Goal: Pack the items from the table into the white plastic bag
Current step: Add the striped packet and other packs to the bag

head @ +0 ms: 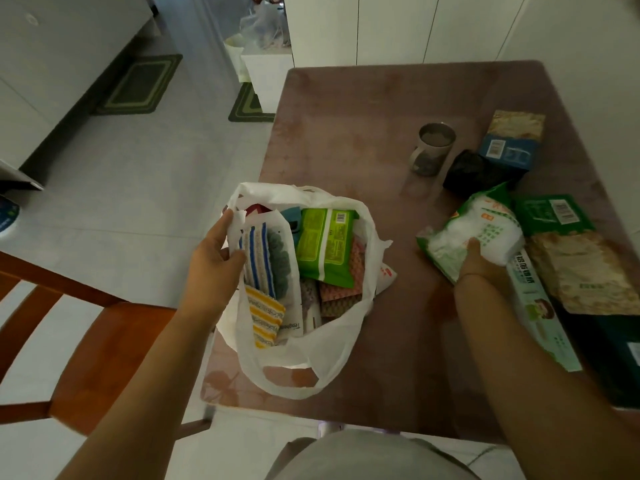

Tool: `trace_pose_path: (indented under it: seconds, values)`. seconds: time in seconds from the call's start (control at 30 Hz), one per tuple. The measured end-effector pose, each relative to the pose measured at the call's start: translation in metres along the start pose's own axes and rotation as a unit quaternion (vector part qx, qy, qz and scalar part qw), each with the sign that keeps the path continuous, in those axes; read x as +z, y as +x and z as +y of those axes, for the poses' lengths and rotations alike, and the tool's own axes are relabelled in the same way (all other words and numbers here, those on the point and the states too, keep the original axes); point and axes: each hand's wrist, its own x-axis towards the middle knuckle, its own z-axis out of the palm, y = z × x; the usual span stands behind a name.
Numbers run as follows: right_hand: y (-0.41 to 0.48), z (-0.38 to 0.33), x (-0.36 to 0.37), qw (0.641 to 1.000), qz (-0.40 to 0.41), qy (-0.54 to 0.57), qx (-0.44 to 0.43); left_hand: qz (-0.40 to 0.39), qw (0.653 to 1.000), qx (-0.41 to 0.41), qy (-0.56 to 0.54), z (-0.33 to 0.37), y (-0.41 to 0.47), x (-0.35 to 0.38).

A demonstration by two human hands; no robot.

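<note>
The white plastic bag (332,344) stands open on the table's near left corner. Inside it I see a lime-green packet (323,245), a pack of striped scouring sponges (265,268) and checked cloths (341,294). My left hand (216,261) grips the bag's left rim and holds it open. My right hand (479,263) is closed on a green-and-white packet (474,228), to the right of the bag, just above the table. More items lie at the right: a long pale-green box (543,313), a dark-green packet (550,213), a beige packet (585,268), a blue box (510,142), a black bundle (471,173).
A mug (431,150) stands on the brown table (363,133) behind the bag. A wooden chair (93,327) is at the left of the table. A dark box (616,358) lies at the table's right edge. Floor mats and a white bin lie farther back.
</note>
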Motion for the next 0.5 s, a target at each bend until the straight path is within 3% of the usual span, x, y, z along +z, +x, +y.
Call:
trace_pose_path:
  seconds: [0.13, 0.3, 0.4, 0.5]
  values:
    - [0.013, -0.011, 0.003, 0.990, -0.080, 0.116, 0.015, 0.006, 1.000, 0.007, 0.015, 0.001, -0.001, -0.002]
    - [0.013, -0.033, 0.004, 0.937, -0.178, 0.301, 0.007, 0.008, 1.000, 0.010, 0.020, -0.001, -0.002, -0.002]
    - [-0.012, -0.047, -0.008, 0.920, -0.223, 0.307, -0.101, 0.002, 1.000, 0.008, 0.023, -0.003, 0.000, -0.003]
    - [-0.062, -0.057, -0.018, 0.892, -0.317, 0.246, -0.209, -0.004, 1.000, 0.006, 0.024, -0.004, 0.001, -0.004]
